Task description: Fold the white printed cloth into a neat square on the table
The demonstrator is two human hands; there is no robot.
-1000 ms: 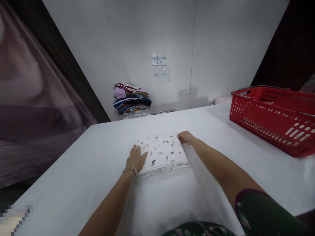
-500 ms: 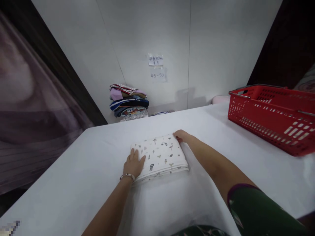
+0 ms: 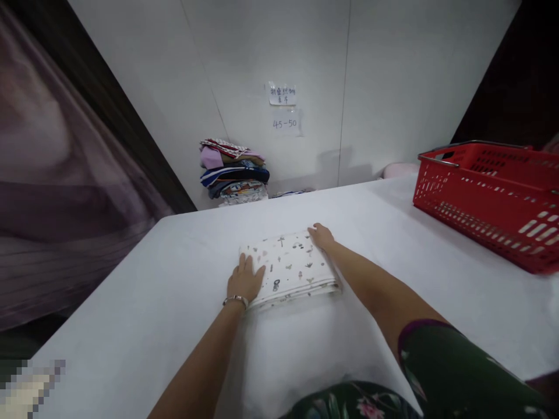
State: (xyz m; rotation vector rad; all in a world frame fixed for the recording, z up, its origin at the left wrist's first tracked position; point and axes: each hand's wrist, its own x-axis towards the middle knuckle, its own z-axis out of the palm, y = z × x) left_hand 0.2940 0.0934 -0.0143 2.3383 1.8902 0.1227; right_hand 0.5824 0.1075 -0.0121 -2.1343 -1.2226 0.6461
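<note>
A folded white cloth (image 3: 290,267) with small dark printed figures lies on the white table (image 3: 174,279). My left hand (image 3: 245,280) rests flat on its near left corner, fingers stretched out; a thin bracelet circles that wrist. My right hand (image 3: 322,235) lies on the cloth's far right corner, fingers together and pressed down on the fabric.
A red plastic basket (image 3: 489,198) with metal handles stands at the table's right. A pile of folded coloured clothes (image 3: 233,171) sits against the back wall under two paper notes (image 3: 283,95). A purple curtain (image 3: 65,174) hangs at the left.
My right hand has slid slightly inward onto the cloth's far right corner. The left hand stays on the near left corner. The view has shifted a little.
</note>
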